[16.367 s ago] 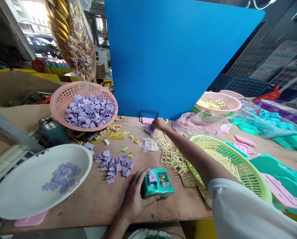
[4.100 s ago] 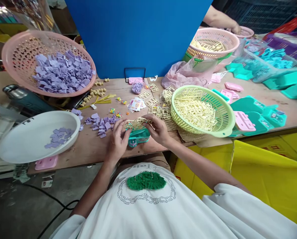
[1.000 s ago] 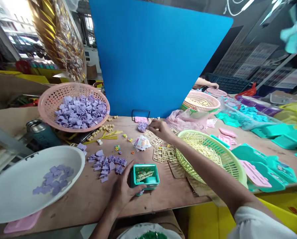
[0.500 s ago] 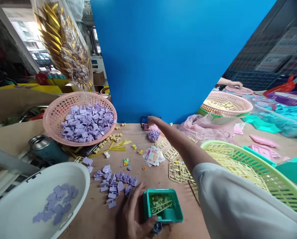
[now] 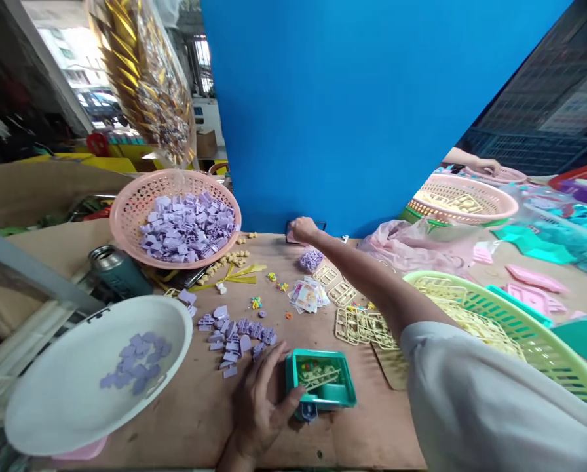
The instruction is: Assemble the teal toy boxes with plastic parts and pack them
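My left hand [image 5: 264, 396] lies beside a small teal plastic box [image 5: 353, 387], fingers stretched along its left side and thumb at its front left corner. Inside the box are cream sprue pieces [image 5: 320, 378] and small coloured bits. A dark blue clip-like part [image 5: 307, 412] shows at its front. Far out, against the blue panel, my right hand [image 5: 304, 229] is closed over a dark-rimmed tray [image 5: 319, 226]. What its fingers hold is hidden. Nearer than that hand sit a bundle of purple bits [image 5: 311, 260] and a pile of printed cards [image 5: 307, 295].
Purple parts fill a pink basket [image 5: 121, 226]; more lie in a white basin [image 5: 48, 387] and loose on the table [image 5: 229, 341]. Cream frames [image 5: 357, 326] lie near a green basket [image 5: 534, 321]. A flask [image 5: 119, 272] stands left. Another person's hand [image 5: 487, 165] shows at far right.
The view has shifted, moving the scene slightly right and up. My right hand stays at the far tray, its fingers now more closed. My left hand remains beside the teal box.
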Tool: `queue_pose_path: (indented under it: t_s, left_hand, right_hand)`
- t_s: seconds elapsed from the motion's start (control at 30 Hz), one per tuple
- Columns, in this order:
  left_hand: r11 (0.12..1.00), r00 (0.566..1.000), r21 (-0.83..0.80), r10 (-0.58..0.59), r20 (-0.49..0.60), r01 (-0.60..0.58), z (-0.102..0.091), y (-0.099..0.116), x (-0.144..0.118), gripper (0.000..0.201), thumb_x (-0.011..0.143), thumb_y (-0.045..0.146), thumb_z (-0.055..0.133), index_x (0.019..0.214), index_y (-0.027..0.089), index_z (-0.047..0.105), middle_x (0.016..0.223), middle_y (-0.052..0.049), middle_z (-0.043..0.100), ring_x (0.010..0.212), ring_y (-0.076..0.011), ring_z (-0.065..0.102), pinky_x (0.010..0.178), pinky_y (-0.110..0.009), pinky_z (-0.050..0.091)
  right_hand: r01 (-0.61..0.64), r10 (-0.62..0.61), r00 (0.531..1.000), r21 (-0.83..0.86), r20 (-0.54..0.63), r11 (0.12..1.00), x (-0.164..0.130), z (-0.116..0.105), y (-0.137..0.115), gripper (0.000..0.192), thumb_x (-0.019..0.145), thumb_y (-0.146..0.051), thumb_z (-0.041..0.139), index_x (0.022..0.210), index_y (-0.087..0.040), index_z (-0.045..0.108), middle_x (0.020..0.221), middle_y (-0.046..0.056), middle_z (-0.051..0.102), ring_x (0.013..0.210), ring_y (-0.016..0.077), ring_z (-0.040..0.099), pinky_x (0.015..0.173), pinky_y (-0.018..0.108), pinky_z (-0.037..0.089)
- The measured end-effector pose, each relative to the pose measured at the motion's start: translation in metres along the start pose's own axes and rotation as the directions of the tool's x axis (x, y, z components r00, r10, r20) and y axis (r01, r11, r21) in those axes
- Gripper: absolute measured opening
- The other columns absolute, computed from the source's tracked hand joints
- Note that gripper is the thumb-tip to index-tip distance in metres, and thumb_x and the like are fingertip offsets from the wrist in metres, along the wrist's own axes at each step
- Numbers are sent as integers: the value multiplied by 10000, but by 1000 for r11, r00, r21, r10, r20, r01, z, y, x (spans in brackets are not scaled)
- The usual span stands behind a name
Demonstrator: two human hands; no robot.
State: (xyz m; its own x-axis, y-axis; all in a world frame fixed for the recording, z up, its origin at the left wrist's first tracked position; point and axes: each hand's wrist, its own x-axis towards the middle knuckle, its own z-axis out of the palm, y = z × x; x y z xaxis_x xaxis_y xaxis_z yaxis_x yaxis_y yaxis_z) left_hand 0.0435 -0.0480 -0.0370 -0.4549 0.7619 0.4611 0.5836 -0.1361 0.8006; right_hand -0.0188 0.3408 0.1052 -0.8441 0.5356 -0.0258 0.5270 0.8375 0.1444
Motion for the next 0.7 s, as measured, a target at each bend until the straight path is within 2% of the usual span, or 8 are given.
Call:
queue_pose_path:
  t_s: [0.1,0.2,0.27,0.33,0.4,0.5,0.57,0.7]
  left_hand:
    - [961,970,-229,-191,-148,154,0,12,8,430,971,538,712,1283,245,745,1204,-122,821,1144,-293,793,1021,-426,662]
    - [707,840,-662,-498,-215,250,-13,37,33,538,923,662,726,1181,191,762,1074,-123,827,1000,-268,809,936,-401,665]
    - [411,833,-862,-553,23,296,-25,51,57,711,891,799,652,1193,164,751,1106,-156,823,1025,-300,808,916,-445,670]
    - [294,826,-892,-547,136,342,-30,55,77,562,901,665,733,1150,162,752,1096,-131,827,995,-264,808,871,-382,672]
    - [357,829,-881,-555,66,309,-25,56,85,411,823,413,872,1149,195,750,1015,-49,830,864,-179,794,786,-264,650]
    - [474,860,-834,-510,2,283,-3,64,74,459,792,351,897,1197,218,726,1003,-13,817,822,-157,783,791,-251,648]
    - [556,908,-796,-418,-20,239,11,73,59,475,862,429,856,1258,223,693,1129,-51,810,972,-200,797,900,-306,655]
    - [794,988,-592,-150,31,139,16,61,24,793,865,548,860,1524,258,529,1591,-145,591,1493,-323,569,1238,-445,491]
  right_hand:
    - [22,2,983,130,-185,991,-35,-24,-4,266,1040,-138,595,1276,-70,696,1229,189,749,1149,271,733,996,389,595]
    - [164,-70,946,279,-317,946,-99,-24,-17,319,1044,-98,495,1307,-113,676,1308,147,746,1202,225,729,969,291,595]
    - [430,-219,854,403,-473,808,-153,-16,-27,267,1080,-191,498,1255,-166,698,1310,117,752,1207,207,735,952,288,615]
    - [693,-386,699,437,-602,573,-205,-9,-36,257,1103,-304,523,1227,-198,721,1322,121,750,1242,225,728,994,340,624]
    - [780,-521,625,428,-582,457,-247,-5,-42,381,1085,-454,589,1363,-214,690,1457,154,677,1381,281,653,1099,438,592]
    - [690,-516,722,424,-461,587,-289,-3,-52,842,1001,-658,649,1671,-208,407,1665,221,455,1563,390,437,1213,623,477]
    - [602,-414,784,404,-462,689,-304,2,-57,910,1036,-649,581,1744,-196,231,1643,249,446,1535,408,432,1205,675,457]
    - [571,-363,795,398,-485,718,-318,24,-53,861,1079,-563,518,1765,-195,151,1501,239,511,1378,376,513,1150,630,506]
